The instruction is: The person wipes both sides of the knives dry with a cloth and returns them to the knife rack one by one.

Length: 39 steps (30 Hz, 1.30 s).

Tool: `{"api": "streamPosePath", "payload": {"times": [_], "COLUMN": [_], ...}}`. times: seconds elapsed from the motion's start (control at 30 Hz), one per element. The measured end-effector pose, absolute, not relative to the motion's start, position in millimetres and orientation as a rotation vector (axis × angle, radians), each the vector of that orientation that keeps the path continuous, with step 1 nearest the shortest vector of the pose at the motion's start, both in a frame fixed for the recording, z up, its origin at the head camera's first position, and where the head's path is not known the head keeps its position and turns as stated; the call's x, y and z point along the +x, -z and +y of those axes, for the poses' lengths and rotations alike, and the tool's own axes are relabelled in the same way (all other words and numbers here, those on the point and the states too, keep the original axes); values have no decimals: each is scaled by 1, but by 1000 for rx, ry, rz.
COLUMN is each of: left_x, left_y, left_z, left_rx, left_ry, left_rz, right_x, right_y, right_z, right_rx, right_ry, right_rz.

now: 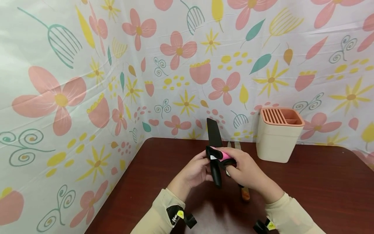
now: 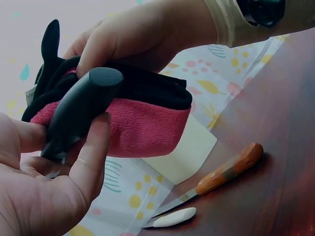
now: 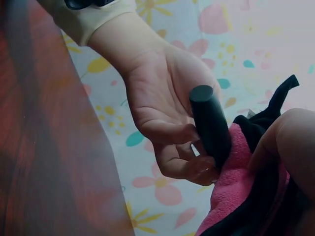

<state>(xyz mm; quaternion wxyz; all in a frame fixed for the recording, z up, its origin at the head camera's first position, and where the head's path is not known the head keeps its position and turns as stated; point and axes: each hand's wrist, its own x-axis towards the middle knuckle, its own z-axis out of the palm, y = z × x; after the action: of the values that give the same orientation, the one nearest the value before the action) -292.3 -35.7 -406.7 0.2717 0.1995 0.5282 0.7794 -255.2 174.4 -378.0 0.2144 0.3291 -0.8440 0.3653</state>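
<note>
A large knife with a black blade point(image 1: 214, 133) points away from the person, its black handle point(image 1: 216, 175) towards them. The left hand point(image 1: 195, 171) pinches this handle point(image 2: 83, 110) between thumb and fingers, as the left wrist view shows. A pink and black cloth point(image 1: 224, 156) is gripped by the right hand point(image 1: 248, 169) and lies against the knife near the handle. In the right wrist view the cloth point(image 3: 230, 179) touches the handle point(image 3: 211, 125), and the left hand's point(image 3: 162, 105) fingertips rest at the handle. The cloth hides part of the knife.
A cream knife holder point(image 1: 276, 143) with an orange slotted top stands at the back right. Behind and below the right hand, a knife with an orange-brown handle point(image 1: 245, 194) and a white-handled one point(image 2: 176, 217) lie on the dark red table point(image 1: 318, 188). Patterned fabric hangs behind.
</note>
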Motion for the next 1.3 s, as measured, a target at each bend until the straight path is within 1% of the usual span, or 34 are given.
{"api": "streamPosePath", "payload": {"times": [0.8, 1.3], "left_x": [-297, -299], "left_y": [406, 406], "left_z": [-38, -41], "left_rx": [492, 404], "left_ry": [-2110, -2150], "left_rz": [1436, 1455], "right_x": [-241, -235], "right_y": [374, 370], "right_z": [174, 170], "right_rx": [961, 1190], "right_ry": [-760, -748], "right_rz": [-2321, -2219]}}
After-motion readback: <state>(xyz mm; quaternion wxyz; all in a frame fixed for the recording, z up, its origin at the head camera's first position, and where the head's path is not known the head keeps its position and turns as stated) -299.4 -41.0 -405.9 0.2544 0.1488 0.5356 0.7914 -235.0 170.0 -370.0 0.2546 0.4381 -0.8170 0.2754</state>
